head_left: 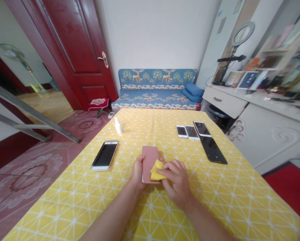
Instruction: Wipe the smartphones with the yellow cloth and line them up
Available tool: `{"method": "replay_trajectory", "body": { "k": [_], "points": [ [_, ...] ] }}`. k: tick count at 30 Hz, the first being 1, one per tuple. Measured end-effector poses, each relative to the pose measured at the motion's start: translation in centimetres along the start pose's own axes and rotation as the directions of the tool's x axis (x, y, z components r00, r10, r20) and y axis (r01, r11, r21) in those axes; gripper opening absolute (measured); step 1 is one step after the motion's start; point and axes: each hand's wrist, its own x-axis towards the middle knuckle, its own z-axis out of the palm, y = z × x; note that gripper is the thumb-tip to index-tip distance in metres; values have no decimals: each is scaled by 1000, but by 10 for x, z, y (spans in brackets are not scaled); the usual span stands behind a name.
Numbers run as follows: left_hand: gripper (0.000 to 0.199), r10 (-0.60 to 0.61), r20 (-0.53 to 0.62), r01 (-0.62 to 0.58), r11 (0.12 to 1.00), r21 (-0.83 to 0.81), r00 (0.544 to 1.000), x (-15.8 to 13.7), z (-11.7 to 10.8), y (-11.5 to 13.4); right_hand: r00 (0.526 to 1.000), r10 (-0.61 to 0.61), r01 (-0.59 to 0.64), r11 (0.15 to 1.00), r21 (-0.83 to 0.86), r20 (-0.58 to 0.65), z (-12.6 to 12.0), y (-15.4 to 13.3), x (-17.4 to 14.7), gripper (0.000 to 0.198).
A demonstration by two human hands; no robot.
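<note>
A pink smartphone (149, 160) is held just over the table, its plain pink side facing up. My left hand (137, 172) grips it along the left edge, thumb on top; the fingers underneath are mostly hidden. Pinched in my right hand (176, 179) is a folded yellow cloth (157, 170), which lies against the phone's lower right part. To the left rests a white smartphone (105, 155) with a dark screen. Beyond it stands a small white spray bottle (118, 126), upright.
On the right of the yellow patterned tablecloth (150, 214) lie two small white phones (182, 131) (192, 132), a larger white-framed phone (202, 129) and a black phone (212, 149). A blue sofa (152, 93) stands behind the table, and a white cabinet (270, 127) to the right.
</note>
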Motion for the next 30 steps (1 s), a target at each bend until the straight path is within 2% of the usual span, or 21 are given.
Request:
{"method": "replay_trajectory", "body": {
  "k": [4,9,11,14,18,21,23,24,27,30],
  "points": [
    [42,150,49,-144,983,-117,987,1,-4,4,999,-37,38,998,56,-12,1,-11,-2,35],
    [47,108,122,-93,988,-119,987,12,-13,0,991,-129,128,991,37,45,7,-25,-1,37],
    [55,91,149,-78,993,-86,985,13,-12,-3,989,-128,127,992,12,76,11,-29,1,35],
    [63,6,210,-2,1000,-19,978,7,-5,-11,994,-89,91,995,-36,57,16,-27,4,31],
    [56,-17,269,-9,996,93,963,-1,6,-25,996,-39,30,994,-102,-80,14,-8,7,33],
    [69,-177,325,84,956,282,929,-1,7,-33,985,31,-57,987,-150,-168,7,12,6,38],
    [71,-276,294,162,919,358,915,-1,6,-34,973,114,-147,977,-157,-202,4,25,4,42],
    [68,-284,275,176,917,358,919,-2,7,-32,963,168,-201,969,-144,-212,3,31,3,43],
    [56,-171,243,108,961,254,955,-5,9,-19,922,342,-351,936,-22,-181,2,41,0,39],
    [49,85,162,-109,983,149,983,-6,8,0,915,402,-392,908,152,-42,3,30,0,26]
  ]
}}
